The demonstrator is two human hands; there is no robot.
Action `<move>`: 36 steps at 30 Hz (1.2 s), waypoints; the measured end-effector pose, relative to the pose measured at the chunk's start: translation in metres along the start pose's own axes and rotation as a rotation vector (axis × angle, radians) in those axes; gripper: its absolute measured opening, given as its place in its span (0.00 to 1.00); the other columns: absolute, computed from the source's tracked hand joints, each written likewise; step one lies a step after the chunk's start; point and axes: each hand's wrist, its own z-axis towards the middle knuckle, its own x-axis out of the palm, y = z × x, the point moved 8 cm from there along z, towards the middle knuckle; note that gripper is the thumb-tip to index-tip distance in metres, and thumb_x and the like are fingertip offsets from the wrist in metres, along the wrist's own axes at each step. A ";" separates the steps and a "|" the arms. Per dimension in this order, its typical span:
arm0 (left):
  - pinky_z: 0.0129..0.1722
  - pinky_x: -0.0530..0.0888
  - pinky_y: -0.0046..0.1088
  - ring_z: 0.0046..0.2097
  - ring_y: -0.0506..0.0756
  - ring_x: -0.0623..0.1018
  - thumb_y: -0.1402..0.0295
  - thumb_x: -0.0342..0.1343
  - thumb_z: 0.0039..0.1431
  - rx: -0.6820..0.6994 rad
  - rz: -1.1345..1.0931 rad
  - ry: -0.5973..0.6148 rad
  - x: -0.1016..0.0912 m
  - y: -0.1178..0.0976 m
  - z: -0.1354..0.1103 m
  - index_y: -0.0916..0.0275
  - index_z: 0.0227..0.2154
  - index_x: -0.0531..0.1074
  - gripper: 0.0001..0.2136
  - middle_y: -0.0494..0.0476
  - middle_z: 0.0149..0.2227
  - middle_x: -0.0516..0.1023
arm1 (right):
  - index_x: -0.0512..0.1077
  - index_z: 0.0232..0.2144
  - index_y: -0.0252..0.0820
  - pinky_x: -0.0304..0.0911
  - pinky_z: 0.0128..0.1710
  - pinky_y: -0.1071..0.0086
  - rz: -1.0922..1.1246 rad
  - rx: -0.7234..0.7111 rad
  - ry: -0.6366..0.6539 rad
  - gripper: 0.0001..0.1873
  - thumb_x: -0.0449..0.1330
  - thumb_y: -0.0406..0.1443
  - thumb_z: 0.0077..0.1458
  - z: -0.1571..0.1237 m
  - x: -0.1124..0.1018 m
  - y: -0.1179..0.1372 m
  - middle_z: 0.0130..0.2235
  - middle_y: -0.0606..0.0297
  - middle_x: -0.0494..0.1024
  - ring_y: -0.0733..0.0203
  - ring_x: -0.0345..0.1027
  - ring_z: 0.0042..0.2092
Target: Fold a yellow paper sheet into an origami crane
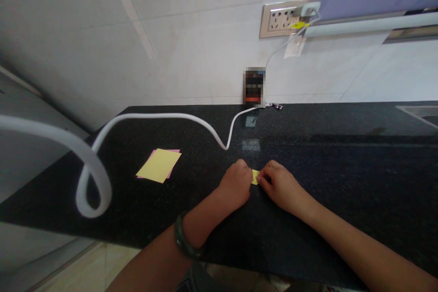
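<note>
A small piece of yellow paper [255,177] shows between my two hands, just above or on the black countertop; its far ends are hidden by my fingers. My left hand [237,182], with a dark bangle on its wrist, is closed on the paper's left end. On the other end, my right hand [278,185] pinches with thumb and fingertips. Left of my hands lies a sheet of yellow paper [159,165], resting askew on a pink sheet [175,151] whose edges stick out.
A white cable [185,116] loops across the left of the black countertop [328,164] and rises close to me. Against the wall stands a small blurred-out device [254,86], below a wall socket [282,19] with a plugged-in charger [310,9].
</note>
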 end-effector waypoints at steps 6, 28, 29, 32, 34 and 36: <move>0.36 0.66 0.27 0.35 0.51 0.67 0.77 0.43 0.50 0.022 0.002 -0.023 -0.002 -0.001 -0.001 0.67 0.25 0.65 0.07 0.58 0.33 0.65 | 0.68 0.23 0.39 0.57 0.32 0.70 -0.011 0.004 0.007 0.08 0.51 0.33 0.49 0.001 0.001 0.000 0.28 0.62 0.65 0.62 0.61 0.31; 0.40 0.64 0.29 0.43 0.54 0.64 0.75 0.34 0.57 0.233 0.098 0.062 -0.017 -0.027 -0.031 0.65 0.45 0.59 0.15 0.59 0.40 0.64 | 0.68 0.23 0.39 0.57 0.31 0.71 0.010 -0.002 0.006 0.07 0.52 0.33 0.49 0.000 0.000 -0.001 0.27 0.62 0.65 0.63 0.60 0.30; 0.39 0.64 0.30 0.43 0.54 0.64 0.75 0.33 0.58 0.230 0.127 0.065 -0.016 -0.029 -0.032 0.66 0.45 0.59 0.15 0.59 0.40 0.64 | 0.68 0.23 0.39 0.57 0.30 0.71 0.010 -0.002 0.005 0.07 0.52 0.33 0.49 0.000 0.000 -0.001 0.27 0.62 0.65 0.63 0.61 0.30; 0.38 0.64 0.30 0.42 0.55 0.63 0.75 0.33 0.58 0.229 0.210 0.079 -0.013 -0.033 -0.033 0.68 0.44 0.60 0.15 0.61 0.40 0.64 | 0.68 0.22 0.39 0.57 0.30 0.71 0.010 -0.007 0.004 0.07 0.52 0.33 0.49 0.000 -0.001 0.000 0.27 0.63 0.65 0.63 0.60 0.30; 0.39 0.63 0.32 0.42 0.56 0.63 0.74 0.33 0.58 0.243 0.246 0.070 -0.012 -0.033 -0.031 0.68 0.42 0.62 0.15 0.60 0.39 0.64 | 0.68 0.22 0.39 0.57 0.30 0.71 0.010 -0.010 0.002 0.07 0.52 0.32 0.49 0.000 -0.001 0.000 0.27 0.63 0.65 0.63 0.60 0.30; 0.41 0.62 0.34 0.42 0.56 0.63 0.73 0.34 0.58 0.256 0.265 0.050 -0.013 -0.033 -0.029 0.67 0.39 0.64 0.14 0.60 0.38 0.65 | 0.68 0.22 0.39 0.57 0.30 0.71 0.007 -0.011 -0.001 0.07 0.52 0.32 0.49 0.000 -0.001 0.000 0.27 0.63 0.65 0.63 0.60 0.30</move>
